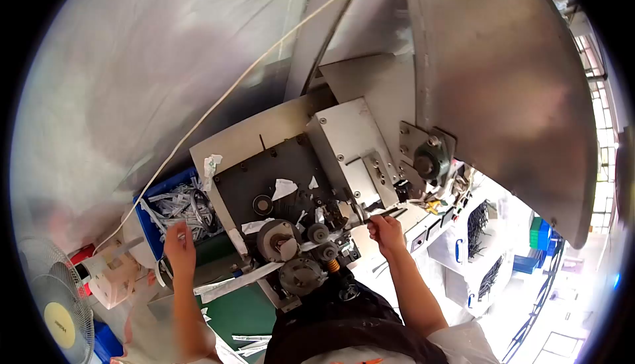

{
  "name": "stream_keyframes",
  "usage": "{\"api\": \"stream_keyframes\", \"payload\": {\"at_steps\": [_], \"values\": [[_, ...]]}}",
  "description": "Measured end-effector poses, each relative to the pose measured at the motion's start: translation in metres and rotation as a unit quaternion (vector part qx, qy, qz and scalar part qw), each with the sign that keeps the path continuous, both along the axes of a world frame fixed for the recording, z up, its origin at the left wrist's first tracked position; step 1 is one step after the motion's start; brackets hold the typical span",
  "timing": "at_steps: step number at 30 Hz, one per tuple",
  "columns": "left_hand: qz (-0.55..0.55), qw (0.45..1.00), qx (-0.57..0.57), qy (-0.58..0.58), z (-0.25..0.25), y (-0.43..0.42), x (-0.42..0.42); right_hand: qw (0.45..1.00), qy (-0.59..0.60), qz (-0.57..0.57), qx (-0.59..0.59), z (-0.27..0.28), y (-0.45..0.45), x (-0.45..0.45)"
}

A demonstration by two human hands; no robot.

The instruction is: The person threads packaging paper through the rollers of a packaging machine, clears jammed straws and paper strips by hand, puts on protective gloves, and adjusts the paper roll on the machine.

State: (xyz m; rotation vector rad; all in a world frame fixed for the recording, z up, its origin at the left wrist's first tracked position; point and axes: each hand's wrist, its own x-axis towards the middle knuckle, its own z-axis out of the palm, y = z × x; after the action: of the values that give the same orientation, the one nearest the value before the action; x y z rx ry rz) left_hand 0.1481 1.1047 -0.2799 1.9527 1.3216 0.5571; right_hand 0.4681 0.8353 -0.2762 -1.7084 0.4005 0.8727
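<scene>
My left hand is at the near edge of a blue bin filled with thin silvery strips. Its fingers are drawn together, and a small pale glint shows at the fingertips; what they hold is too small to make out. My right hand is closed at the right side of the machine, near a metal lever. A thin dark piece shows just beyond its fingers; I cannot tell whether it is held. Rollers and gears sit between my hands.
A thin pale cord crosses above the machine. A large metal guard stands at right. A fan is at lower left, a green surface below the machine, and white bins with dark strands at right.
</scene>
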Motion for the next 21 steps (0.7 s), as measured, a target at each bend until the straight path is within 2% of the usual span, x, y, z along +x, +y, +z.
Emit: {"api": "stream_keyframes", "payload": {"at_steps": [2, 5, 7, 9, 11, 13, 14, 15, 17, 18, 19, 20, 21], "values": [[-0.062, 0.998, -0.008, 0.015, 0.012, -0.032, -0.015, 0.999, -0.052, -0.004, -0.011, -0.004, -0.009, 0.010], [-0.173, 0.977, 0.115, 0.057, 0.033, -0.072, -0.020, 0.997, -0.082, 0.010, -0.006, -0.004, -0.036, 0.045], [-0.180, 0.972, 0.132, 0.078, 0.029, -0.089, -0.028, 0.989, -0.134, 0.019, -0.067, 0.010, -0.046, 0.059], [-0.221, 0.952, 0.162, 0.137, 0.027, -0.101, -0.032, 0.978, -0.187, -0.084, -0.039, 0.019, -0.080, 0.088], [-0.230, 0.950, 0.153, 0.146, 0.018, -0.107, -0.033, 0.981, -0.179, -0.066, -0.026, 0.046, -0.109, 0.104], [-0.225, 0.933, 0.186, 0.209, 0.006, -0.113, -0.034, 0.986, -0.158, -0.045, 0.007, 0.071, -0.124, 0.102], [-0.225, 0.930, 0.199, 0.213, 0.000, -0.113, -0.033, 0.985, -0.169, 0.003, 0.022, 0.083, -0.128, 0.095], [-0.224, 0.930, 0.204, 0.210, -0.005, -0.111, -0.040, 0.985, -0.173, 0.001, 0.026, 0.090, -0.128, 0.085], [-0.304, 0.917, 0.120, 0.229, -0.018, -0.099, -0.071, 0.968, -0.226, 0.051, -0.098, 0.102, -0.122, 0.059], [-0.285, 0.922, 0.159, 0.209, -0.019, -0.090, -0.097, 0.938, -0.291, 0.128, -0.139, 0.089, -0.135, 0.055], [-0.262, 0.925, 0.199, 0.188, -0.014, -0.082, -0.125, 0.965, -0.237, 0.053, -0.103, 0.113, -0.111, 0.028], [-0.224, 0.939, 0.180, 0.188, -0.003, -0.080, -0.150, 0.937, -0.286, 0.159, -0.126, 0.104, -0.119, 0.023], [-0.189, 0.950, 0.161, 0.189, 0.011, -0.077, -0.167, 0.969, -0.220, 0.113, -0.014, 0.111, -0.105, 0.005]]}}
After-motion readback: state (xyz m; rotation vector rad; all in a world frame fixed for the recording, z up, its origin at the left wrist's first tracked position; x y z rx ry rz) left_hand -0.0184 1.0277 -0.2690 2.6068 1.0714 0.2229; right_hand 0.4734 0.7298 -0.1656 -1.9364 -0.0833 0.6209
